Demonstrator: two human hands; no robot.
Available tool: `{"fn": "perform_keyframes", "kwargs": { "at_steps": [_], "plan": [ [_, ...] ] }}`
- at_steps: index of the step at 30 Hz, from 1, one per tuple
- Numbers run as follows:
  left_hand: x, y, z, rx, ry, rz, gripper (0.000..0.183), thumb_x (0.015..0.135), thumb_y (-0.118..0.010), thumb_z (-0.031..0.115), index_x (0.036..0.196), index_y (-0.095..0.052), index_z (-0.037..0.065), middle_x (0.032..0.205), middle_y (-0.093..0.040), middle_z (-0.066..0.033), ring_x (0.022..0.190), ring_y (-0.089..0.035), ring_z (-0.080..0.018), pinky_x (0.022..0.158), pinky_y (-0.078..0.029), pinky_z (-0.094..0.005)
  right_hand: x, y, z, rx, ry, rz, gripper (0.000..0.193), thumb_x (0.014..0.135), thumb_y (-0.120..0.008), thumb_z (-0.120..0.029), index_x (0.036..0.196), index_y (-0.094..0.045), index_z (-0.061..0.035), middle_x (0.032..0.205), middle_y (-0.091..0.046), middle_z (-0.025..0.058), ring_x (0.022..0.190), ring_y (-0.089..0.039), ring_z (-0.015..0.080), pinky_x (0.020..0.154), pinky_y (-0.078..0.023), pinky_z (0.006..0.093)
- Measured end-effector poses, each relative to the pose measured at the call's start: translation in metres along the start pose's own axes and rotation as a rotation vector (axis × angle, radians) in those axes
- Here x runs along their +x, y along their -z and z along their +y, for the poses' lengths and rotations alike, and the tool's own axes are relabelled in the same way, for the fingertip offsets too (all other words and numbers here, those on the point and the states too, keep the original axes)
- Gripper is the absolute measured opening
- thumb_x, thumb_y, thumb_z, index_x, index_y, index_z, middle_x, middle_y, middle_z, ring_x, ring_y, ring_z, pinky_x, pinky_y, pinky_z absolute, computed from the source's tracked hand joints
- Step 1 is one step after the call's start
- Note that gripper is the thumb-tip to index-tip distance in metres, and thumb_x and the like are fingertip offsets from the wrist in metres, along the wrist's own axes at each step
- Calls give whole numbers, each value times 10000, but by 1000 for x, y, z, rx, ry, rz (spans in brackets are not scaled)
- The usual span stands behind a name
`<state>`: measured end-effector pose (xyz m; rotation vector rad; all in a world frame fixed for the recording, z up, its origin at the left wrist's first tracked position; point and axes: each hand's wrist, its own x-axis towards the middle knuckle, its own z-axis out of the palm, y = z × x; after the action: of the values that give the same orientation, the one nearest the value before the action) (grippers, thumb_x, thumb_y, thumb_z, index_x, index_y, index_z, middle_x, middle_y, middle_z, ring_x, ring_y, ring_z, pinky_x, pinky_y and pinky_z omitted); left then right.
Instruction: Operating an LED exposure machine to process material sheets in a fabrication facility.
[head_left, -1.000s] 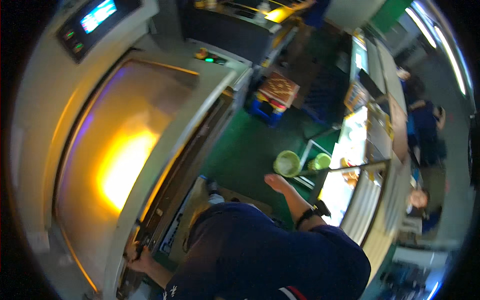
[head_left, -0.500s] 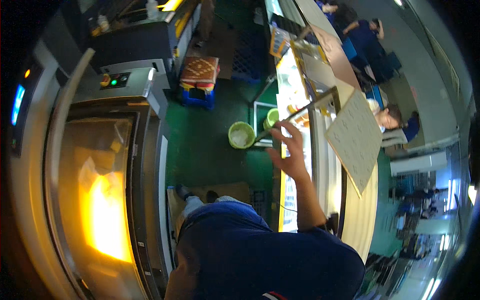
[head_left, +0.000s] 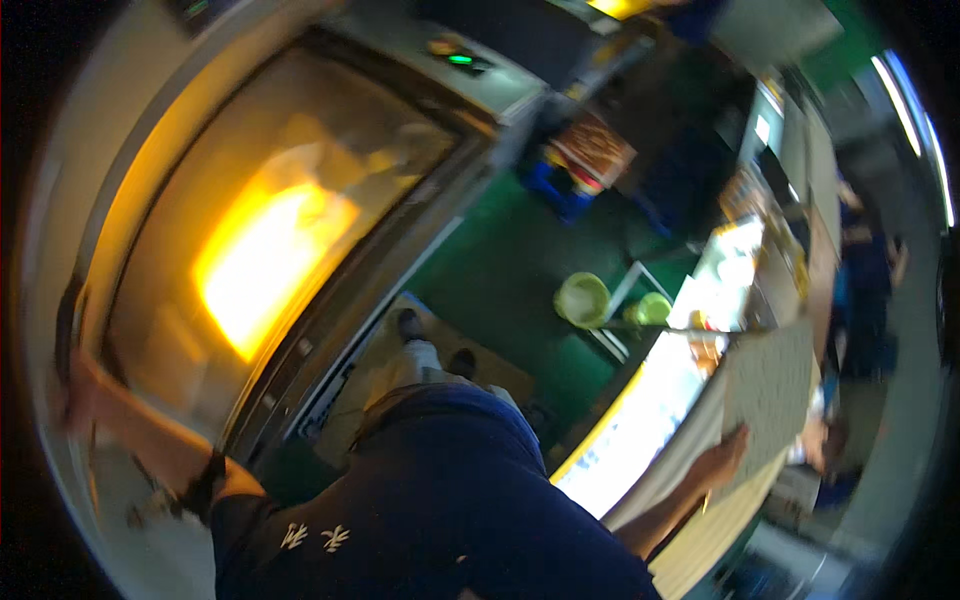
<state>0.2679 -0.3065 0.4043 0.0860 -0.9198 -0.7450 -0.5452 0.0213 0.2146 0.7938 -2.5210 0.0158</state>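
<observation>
My left hand [head_left: 88, 395] is stretched far out to the left, at the outer edge of the glass door [head_left: 170, 340] of a glowing machine. It is beside a dark upright handle [head_left: 70, 325]. Blur smears its fingers, so their grip does not show. On the other side, my right hand [head_left: 722, 462] is at the near edge of a flat grey board [head_left: 775, 390] above the worktable. Its fingers look curled in against that edge, and what they close on is hidden.
Bright yellow light [head_left: 280, 260] shines behind the door glass. Green baskets [head_left: 582, 300] stand on the green floor beside a lit table [head_left: 640, 420]. A blue stool [head_left: 560, 190] with a patterned cushion [head_left: 595, 148] is farther off. A person [head_left: 825, 440] is beyond the board.
My view has swung left, toward the glowing machine. My left hand has come into view at its door. My right hand has gone from raised with spread fingers to the board's edge.
</observation>
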Motion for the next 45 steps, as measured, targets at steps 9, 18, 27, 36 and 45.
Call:
{"fn": "perform_keyframes", "kwargs": {
  "at_steps": [9, 18, 27, 36, 45],
  "plan": [
    [37, 71, 75, 35, -164, 104, 225, 751, -627, 353, 754, -626, 128, 585, -575, 12, 808, -588, -189, 976, -395, -452, 32, 69, -227, 822, 626, 74, 298, 953, -521, -37, 1223, -630, 27, 1188, -663, 181, 1124, -626, 356, 948, -511, 406],
    [45, 41, 55, -33, -127, -146, 248, 867, -629, 371, 752, -528, 175, 746, -466, 29, 773, -477, -152, 982, -338, -399, -76, 103, -610, 1223, 1679, 101, 388, 725, -691, -22, 1093, -698, -143, 1147, -693, 44, 1045, -658, 308, 888, -537, 452],
    [41, 20, 56, -198, -120, -167, 238, 858, -644, 232, 705, -469, 180, 700, -397, 42, 699, -419, -131, 924, -358, -367, -261, 92, -760, 760, 1981, -143, 547, 851, -666, -197, 1371, -498, -222, 1466, -451, 34, 1327, -433, 305, 1039, -350, 619],
    [28, 1, 33, -245, -189, -192, 287, 863, -669, 204, 678, -451, 183, 693, -427, 43, 687, -473, -103, 868, -381, -345, -304, 53, -800, 708, 1882, -311, 448, 1012, -413, -354, 1457, -389, -306, 1564, -286, 23, 1443, -242, 333, 1125, -98, 689],
    [-99, -17, 3, -288, -318, 195, 427, 949, -589, 252, 593, -372, 155, 468, -392, 40, 378, -364, -72, 394, -341, -262, -274, 41, -740, 863, 2227, -879, 518, 943, -538, -424, 1303, -539, -51, 1340, -512, 259, 1269, -448, 444, 1094, -329, 496]
  ]
}}
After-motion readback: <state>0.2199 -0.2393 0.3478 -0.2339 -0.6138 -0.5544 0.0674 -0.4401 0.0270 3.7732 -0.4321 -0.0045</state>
